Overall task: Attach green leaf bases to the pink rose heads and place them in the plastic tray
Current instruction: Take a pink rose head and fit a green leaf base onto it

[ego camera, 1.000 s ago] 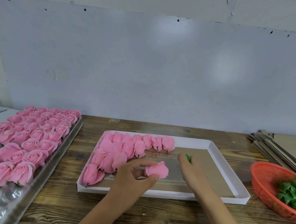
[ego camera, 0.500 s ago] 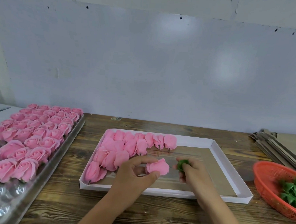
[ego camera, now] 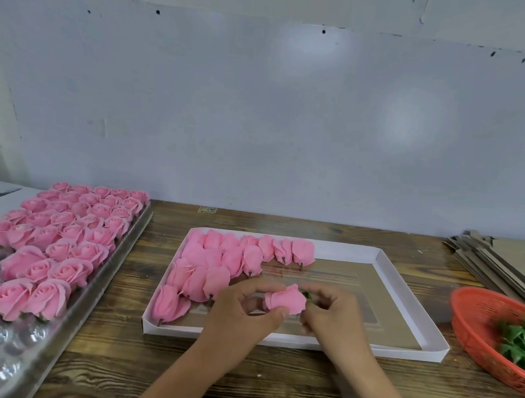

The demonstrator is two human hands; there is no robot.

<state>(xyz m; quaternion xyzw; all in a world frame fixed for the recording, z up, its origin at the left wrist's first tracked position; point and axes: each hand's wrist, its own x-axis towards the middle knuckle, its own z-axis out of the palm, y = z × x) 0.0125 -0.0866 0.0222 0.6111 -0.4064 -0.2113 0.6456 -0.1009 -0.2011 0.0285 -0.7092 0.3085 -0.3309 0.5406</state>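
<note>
Over the white tray's (ego camera: 411, 354) near edge the left hand (ego camera: 243, 316) pinches a rose head (ego camera: 285, 300); the right hand (ego camera: 331, 315) presses a leaf base (ego camera: 306, 295) on — unfinished; beyond, finished roses (ego camera: 237, 258) fill the tray's left; left of it, many await (ego camera: 58, 237).

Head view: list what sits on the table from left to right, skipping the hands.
Blister tray of roses → white tray → orange basket of green leaf bases; cardboard stack behind the basket.
</note>
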